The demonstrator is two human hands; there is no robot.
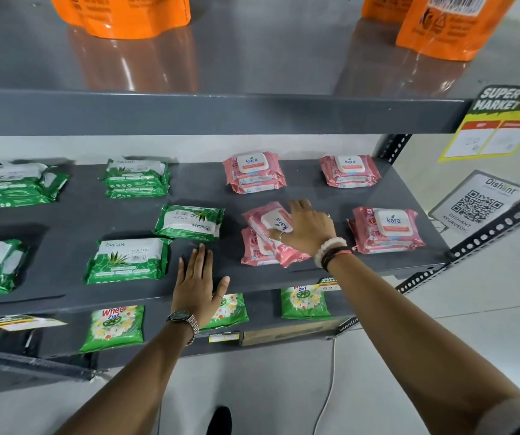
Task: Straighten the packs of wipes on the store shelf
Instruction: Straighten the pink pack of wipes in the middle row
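— Where are the hands?
— Right hand [307, 229] spread on the skewed pink wipes pack [273, 226], perhaps gripping it, mid-shelf [221, 189]; left hand [197, 285] flat, fingers spread, near the shelf's front.

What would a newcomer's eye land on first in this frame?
The right hand lies on a skewed pink Kara wipes pack atop a front-row stack. The left hand rests flat on the grey shelf nearby, and a green Origami pack sits crooked mid-shelf.
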